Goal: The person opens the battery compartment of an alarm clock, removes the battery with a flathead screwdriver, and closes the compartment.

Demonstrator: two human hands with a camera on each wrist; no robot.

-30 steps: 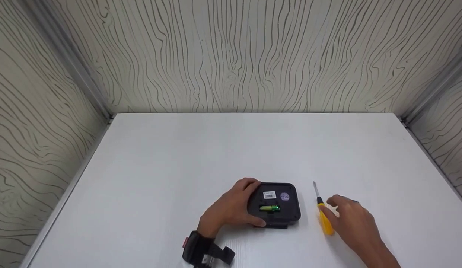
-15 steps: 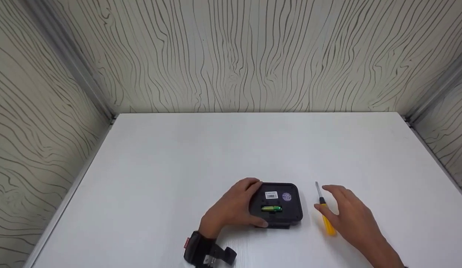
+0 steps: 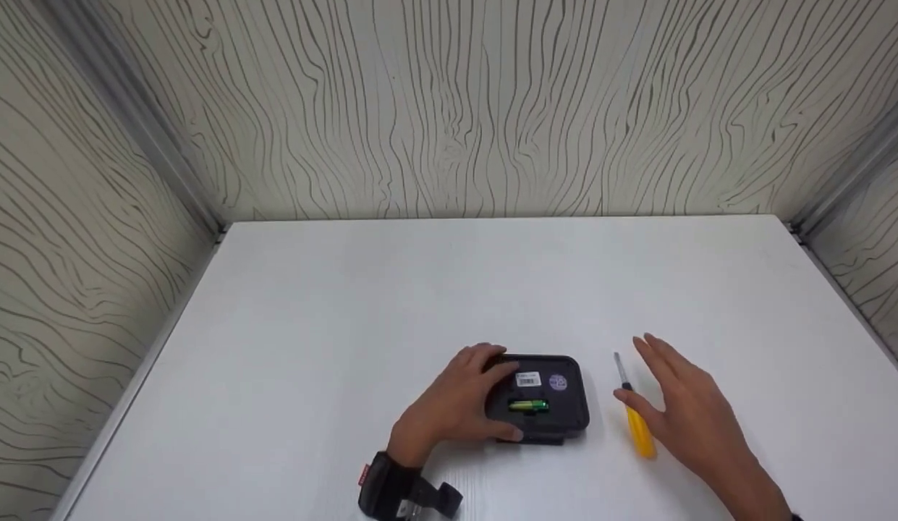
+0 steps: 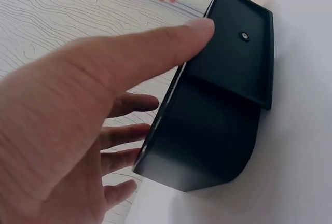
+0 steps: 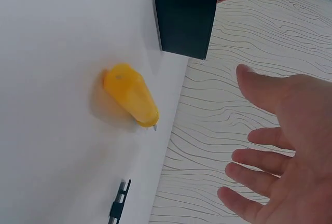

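A black rounded box-shaped device [image 3: 572, 405] lies on the white table with its back upward. A green battery [image 3: 528, 405] sits in the slot there, beside two stickers. My left hand [image 3: 452, 401] rests at the device's left side, thumb on its near edge and index finger raised over the back. A lip with one screw hole [image 4: 245, 36] juts from the near side. To the right lies a yellow-handled screwdriver [image 3: 640, 434]. Above and beside it hovers my right hand [image 3: 698, 412], fingers spread and holding nothing.
A small dark strip-like part [image 5: 118, 206] lies on the table in the right wrist view; the right hand hides it in the head view. Wood-patterned panels [image 3: 449, 108] stand behind and at both sides of the table [image 3: 311, 325].
My right hand has risen away from the screwdriver handle and its fingers have straightened. My left index finger has lifted over the device. Device, battery and screwdriver have stayed in place.
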